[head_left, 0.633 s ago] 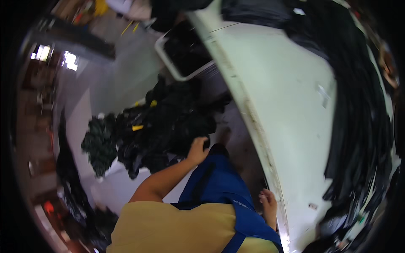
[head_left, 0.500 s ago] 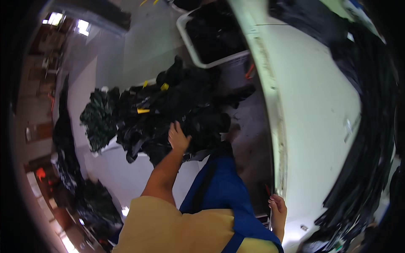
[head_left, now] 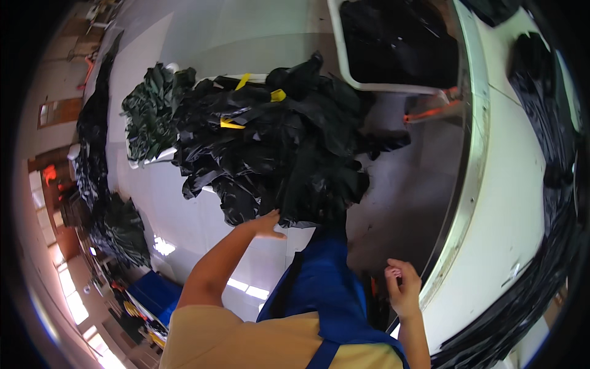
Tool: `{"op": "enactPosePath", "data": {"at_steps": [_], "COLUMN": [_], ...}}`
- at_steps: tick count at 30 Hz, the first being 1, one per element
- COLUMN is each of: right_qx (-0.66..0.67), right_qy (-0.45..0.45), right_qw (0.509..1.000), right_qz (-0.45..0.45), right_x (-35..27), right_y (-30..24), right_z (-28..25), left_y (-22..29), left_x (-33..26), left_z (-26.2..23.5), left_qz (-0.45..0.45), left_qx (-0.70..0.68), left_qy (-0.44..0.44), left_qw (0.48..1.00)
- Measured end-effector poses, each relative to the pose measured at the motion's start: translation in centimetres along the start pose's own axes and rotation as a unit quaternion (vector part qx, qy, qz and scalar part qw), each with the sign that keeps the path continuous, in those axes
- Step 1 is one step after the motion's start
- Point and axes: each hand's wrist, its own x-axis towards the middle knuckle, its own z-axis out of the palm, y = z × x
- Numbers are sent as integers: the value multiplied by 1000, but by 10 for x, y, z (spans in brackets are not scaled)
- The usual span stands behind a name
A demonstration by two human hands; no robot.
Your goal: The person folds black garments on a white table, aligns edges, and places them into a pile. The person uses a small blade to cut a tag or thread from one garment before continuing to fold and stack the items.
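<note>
A big heap of crumpled, glossy black sheets (head_left: 295, 141) lies in front of me, with a few yellow tags (head_left: 232, 123) on it. At its near edge is my left hand (head_left: 268, 226), fingers stretched out and touching or almost touching the sheets. It grips nothing that I can see. Off to the right, beside the long pale table, my right hand (head_left: 404, 289) is raised with its fingers curled in. Whether something small sits inside those fingers cannot be made out. Left of the heap stands a bunch of dark greenish crumpled sheets (head_left: 157, 114).
A white-rimmed bin (head_left: 345, 67) full of black material stands at the far right of the heap. The pale table (head_left: 510, 203) has a metal edge and carries long black strips (head_left: 522, 307). More black sheets (head_left: 92, 129) lie along the left. An orange-red bar (head_left: 424, 115) shows near the bin.
My left hand has drawn back from on top of the heap to its near edge. My right hand has come away from the table's edge and lifted. The view has shifted.
</note>
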Motion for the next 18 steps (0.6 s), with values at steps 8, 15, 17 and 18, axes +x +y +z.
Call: {"op": "enactPosePath", "data": {"at_steps": [8, 15, 17, 18], "right_qx": [-389, -361, -381, -361], "right_qy": [279, 285, 277, 275], "right_qw": [873, 885, 878, 889], "right_qz": [-90, -71, -79, -69], "right_x": [72, 74, 77, 75], "right_y": [17, 27, 28, 29], "right_z": [-50, -49, -53, -52], "left_y": [-27, -68, -73, -68], "left_x": [150, 225, 204, 187], "left_z": [-114, -199, -194, -191], "left_qz": [-174, -295, -186, -140], "left_qx": [144, 354, 234, 162], "left_qy": [481, 127, 162, 150], "left_qw": [847, 878, 940, 965]}}
